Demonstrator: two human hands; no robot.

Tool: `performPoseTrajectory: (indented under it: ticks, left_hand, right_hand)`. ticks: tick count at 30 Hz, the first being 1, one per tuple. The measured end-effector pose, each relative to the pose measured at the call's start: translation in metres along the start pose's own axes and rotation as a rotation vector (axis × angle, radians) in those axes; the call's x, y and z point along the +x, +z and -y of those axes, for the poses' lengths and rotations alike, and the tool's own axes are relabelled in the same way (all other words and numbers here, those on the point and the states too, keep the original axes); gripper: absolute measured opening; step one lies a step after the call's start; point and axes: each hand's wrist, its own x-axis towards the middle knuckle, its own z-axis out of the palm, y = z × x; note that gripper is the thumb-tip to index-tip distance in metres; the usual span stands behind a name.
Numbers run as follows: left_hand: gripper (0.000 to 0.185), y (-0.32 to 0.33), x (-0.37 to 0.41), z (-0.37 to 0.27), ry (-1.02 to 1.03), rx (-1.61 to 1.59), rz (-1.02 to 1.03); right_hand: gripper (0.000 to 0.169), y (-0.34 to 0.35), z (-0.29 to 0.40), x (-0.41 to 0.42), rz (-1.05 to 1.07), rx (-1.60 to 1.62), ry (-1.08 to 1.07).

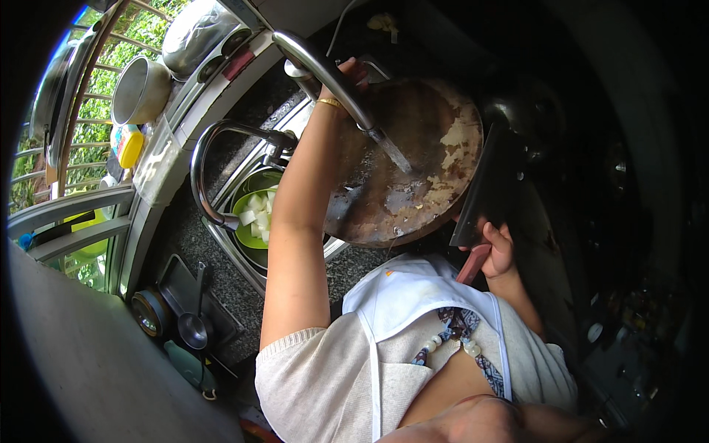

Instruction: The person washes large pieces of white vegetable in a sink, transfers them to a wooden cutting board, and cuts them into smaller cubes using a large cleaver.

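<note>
My left hand (353,73), partly hidden behind the tap, holds the far left rim of a thick round wooden chopping board (410,194). A chrome tap (327,72) runs water onto the board's wet, stained face. To the right, my right hand (500,252) grips a cleaver by its pink handle (473,264); its broad dark blade (481,191) stands beside the board's right edge. Some of the right fingers are hidden behind the blade. Left of the board, a green bowl (242,235) with pale cut chunks (258,215) sits in the steel sink (221,243).
A second curved tap (202,171) arches over the sink's left side. On the speckled counter (354,271) at lower left are a dark tray (177,282), a ladle (193,330) and a green dish (188,368). Metal pots (141,91) stand by the barred window. The right side is very dark.
</note>
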Motion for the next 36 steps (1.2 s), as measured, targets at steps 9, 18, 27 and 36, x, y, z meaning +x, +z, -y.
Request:
performPoseTrajectory:
  ticks: [9,18,27,36]
  left_hand:
    - [0.055,0.011,-0.159,-0.001,0.412,0.182,0.565]
    - [0.033,0.053,-0.126,0.001,0.608,0.851,0.238]
    - [0.032,0.078,-0.127,-0.015,0.493,0.656,0.202]
    - [0.028,-0.016,-0.205,-0.063,0.332,1.014,0.332]
  right_hand:
    - [0.047,-0.011,-0.003,0.007,0.085,0.013,0.02]
    - [0.042,-0.005,0.001,0.004,0.016,-0.011,0.03]
    - [0.032,0.004,0.005,0.005,0.009,0.007,0.035]
    - [0.031,0.012,0.011,0.004,0.026,-0.002,0.022]
